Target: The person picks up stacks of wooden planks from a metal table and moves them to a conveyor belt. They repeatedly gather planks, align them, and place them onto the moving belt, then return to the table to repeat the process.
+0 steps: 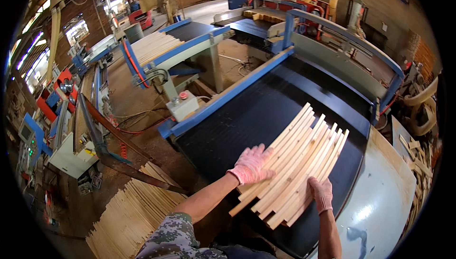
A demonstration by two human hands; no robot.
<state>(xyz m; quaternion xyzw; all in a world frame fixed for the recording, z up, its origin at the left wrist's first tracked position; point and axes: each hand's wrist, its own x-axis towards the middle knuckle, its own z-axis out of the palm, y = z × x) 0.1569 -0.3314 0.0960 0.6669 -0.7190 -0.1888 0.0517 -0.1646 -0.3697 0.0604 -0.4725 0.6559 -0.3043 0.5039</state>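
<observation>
A loose bundle of pale wooden strips [299, 169] lies on the black conveyor belt [223, 126] with its ends uneven. My left hand [253, 164], in a pink knit glove, rests flat against the bundle's left edge. Its fingers are stretched out and its thumb is apart, over the strips. On the right side, my gloved right hand [320, 194] grips the outer strips, thumb on top and fingers partly hidden. The strips' near ends stick out toward my body.
Left of the belt, a control box [183, 105] carries a red button. A big stack of strips [137, 207] sits low at the left, beside a dark metal bar [128, 164]. A pale smooth panel [380, 192] borders the belt on the right. Another strip-laden conveyor [154, 47] stands behind.
</observation>
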